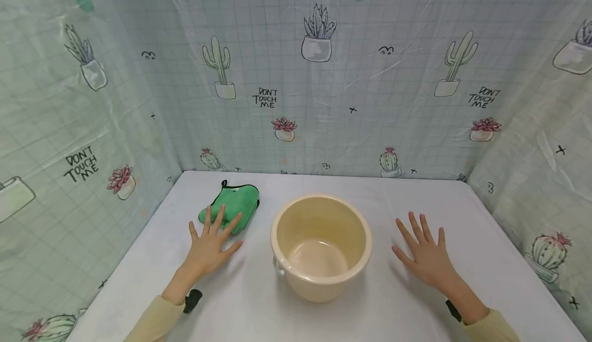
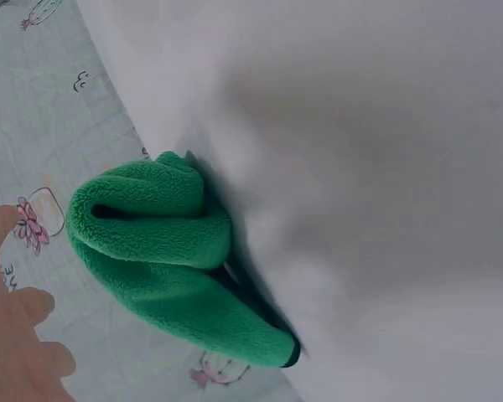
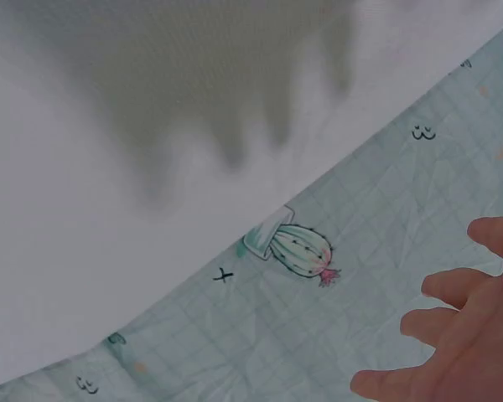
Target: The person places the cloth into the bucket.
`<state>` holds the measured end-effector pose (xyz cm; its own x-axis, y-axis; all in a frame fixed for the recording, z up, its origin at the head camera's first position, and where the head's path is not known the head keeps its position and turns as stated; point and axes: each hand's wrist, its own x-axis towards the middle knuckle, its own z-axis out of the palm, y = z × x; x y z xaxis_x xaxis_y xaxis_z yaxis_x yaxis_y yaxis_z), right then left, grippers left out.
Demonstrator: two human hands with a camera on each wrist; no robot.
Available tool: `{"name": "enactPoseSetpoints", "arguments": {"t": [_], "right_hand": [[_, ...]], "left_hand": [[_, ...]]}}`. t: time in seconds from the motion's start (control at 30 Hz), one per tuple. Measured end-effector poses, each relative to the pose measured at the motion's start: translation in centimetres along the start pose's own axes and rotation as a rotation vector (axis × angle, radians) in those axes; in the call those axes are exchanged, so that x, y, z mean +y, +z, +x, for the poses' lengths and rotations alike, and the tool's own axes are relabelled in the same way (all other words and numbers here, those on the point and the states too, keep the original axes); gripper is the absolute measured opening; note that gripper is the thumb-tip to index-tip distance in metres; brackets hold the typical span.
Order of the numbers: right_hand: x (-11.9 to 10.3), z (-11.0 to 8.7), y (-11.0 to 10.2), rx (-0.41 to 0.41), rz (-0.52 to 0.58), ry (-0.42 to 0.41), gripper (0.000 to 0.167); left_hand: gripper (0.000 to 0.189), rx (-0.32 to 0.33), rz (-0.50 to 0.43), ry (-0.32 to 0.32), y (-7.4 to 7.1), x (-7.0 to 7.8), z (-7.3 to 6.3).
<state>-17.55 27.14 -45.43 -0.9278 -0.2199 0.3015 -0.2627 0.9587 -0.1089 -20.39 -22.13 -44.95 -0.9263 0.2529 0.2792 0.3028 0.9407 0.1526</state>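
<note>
A cream bucket stands upright in the middle of the white table, its inside bare and a handle joint showing at its left. Behind and left of it lies a folded green cloth with dark edging; the left wrist view shows the cloth as a thick, fuzzy fold. My left hand is spread with straight fingers, its fingertips overlapping the near edge of the cloth in the head view. To the right of the bucket, my right hand is spread too, holding nothing, its shadow on the table.
The white table is bounded at the back and both sides by a hanging sheet printed with cacti and potted plants. Dark bands sit at both wrists, below yellow sleeves.
</note>
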Motion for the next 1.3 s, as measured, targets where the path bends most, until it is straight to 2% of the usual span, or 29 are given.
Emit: {"name": "enactPoseSetpoints", "arguments": {"t": [0.2, 0.5, 0.87, 1.07, 1.3], "right_hand": [[-0.6, 0.2, -0.9, 0.059, -0.014, -0.043, 0.066], [-1.9, 0.6, -2.3, 0.113, 0.004, -0.117, 0.062], [-4.2, 1.5, -4.4, 0.2, 0.118, -0.186, 0.049], [-5.8, 1.9, -4.9, 0.202, 0.171, -0.222, 0.049], [-7.7, 2.3, -5.1, 0.179, 0.189, -0.289, 0.05]], "left_hand": [[0.064, 0.04, 0.009, 0.039, -0.6, -0.1, 0.8], [0.061, 0.063, 0.02, 0.104, -1.2, -0.5, 2.1], [0.052, 0.104, 0.026, 0.149, -0.8, -2.2, 4.9], [0.051, 0.083, 0.039, 0.159, 0.2, -2.8, 6.0], [0.054, -0.002, 0.062, 0.147, 1.6, -3.1, 6.9]]}}
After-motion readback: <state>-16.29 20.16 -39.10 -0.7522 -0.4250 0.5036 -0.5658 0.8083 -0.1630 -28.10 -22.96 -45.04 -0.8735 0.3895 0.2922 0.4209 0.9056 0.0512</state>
